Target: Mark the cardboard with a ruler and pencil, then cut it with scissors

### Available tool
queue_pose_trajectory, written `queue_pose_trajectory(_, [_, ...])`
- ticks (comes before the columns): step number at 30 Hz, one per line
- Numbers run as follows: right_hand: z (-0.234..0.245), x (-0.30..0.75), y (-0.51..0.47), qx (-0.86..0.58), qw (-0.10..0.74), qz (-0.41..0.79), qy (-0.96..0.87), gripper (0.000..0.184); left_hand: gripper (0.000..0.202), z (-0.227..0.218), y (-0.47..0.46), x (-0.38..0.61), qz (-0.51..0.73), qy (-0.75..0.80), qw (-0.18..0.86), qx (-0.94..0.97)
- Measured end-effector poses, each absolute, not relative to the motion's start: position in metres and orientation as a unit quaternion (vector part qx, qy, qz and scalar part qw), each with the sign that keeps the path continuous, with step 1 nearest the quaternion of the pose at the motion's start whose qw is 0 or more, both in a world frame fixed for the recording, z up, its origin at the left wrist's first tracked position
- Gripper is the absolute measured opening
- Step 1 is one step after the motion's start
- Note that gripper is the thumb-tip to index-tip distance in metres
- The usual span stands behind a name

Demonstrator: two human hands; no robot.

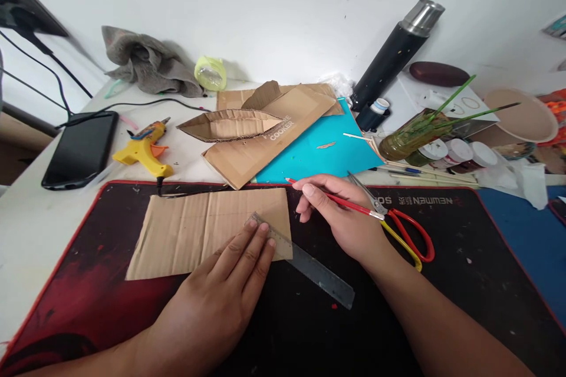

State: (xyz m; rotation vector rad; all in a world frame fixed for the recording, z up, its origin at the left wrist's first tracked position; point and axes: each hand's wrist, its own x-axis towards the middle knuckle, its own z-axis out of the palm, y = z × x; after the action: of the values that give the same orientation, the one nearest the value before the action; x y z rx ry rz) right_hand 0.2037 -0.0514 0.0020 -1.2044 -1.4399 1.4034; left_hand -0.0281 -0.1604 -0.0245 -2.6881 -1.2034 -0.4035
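A flat cardboard sheet (190, 230) lies on a black and red desk mat (464, 259). My left hand (221, 300) rests on the sheet's lower right part, fingers stretched flat, pressing a grey ruler (309, 265) that runs diagonally off the sheet's corner. My right hand (345, 218) is closed round a red pencil (340, 201) just right of the sheet, tip pointing up and left near the sheet's top right corner. Red and yellow scissors (404, 232) lie beside my right wrist.
Behind the mat lie a folded cardboard boat shape (230, 125), cardboard pieces (265, 141), a teal sheet (318, 153), a yellow glue gun (144, 150) and a black phone (82, 150). At back right stand a black flask (393, 59), paint jars (460, 152), a brush jar (411, 136).
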Motion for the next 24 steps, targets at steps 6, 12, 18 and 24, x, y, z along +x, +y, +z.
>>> queue_pose_trajectory(6, [0.0015, 0.2028, -0.0517, -0.478, 0.385, 0.549, -0.567, 0.035, 0.052, -0.0246, -0.1606, -0.0286, -0.133, -0.397, 0.086, -0.904])
queue_pose_trajectory(12, [0.0018, 0.2019, -0.0521, -0.477, 0.383, 0.55, -0.568, 0.034, 0.051, -0.0254, -0.1613, -0.0279, -0.132, -0.401, 0.085, -0.902])
queue_pose_trajectory(18, [0.0011, 0.2018, -0.0532, -0.479, 0.374, 0.542, -0.58, 0.033, 0.054, -0.0268, -0.1615, -0.0278, -0.13, -0.4, 0.076, -0.904])
queue_pose_trajectory(24, [0.0008, 0.201, -0.0527, -0.477, 0.378, 0.545, -0.576, 0.032, 0.053, -0.0256, -0.1606, -0.0263, -0.128, -0.403, 0.078, -0.903])
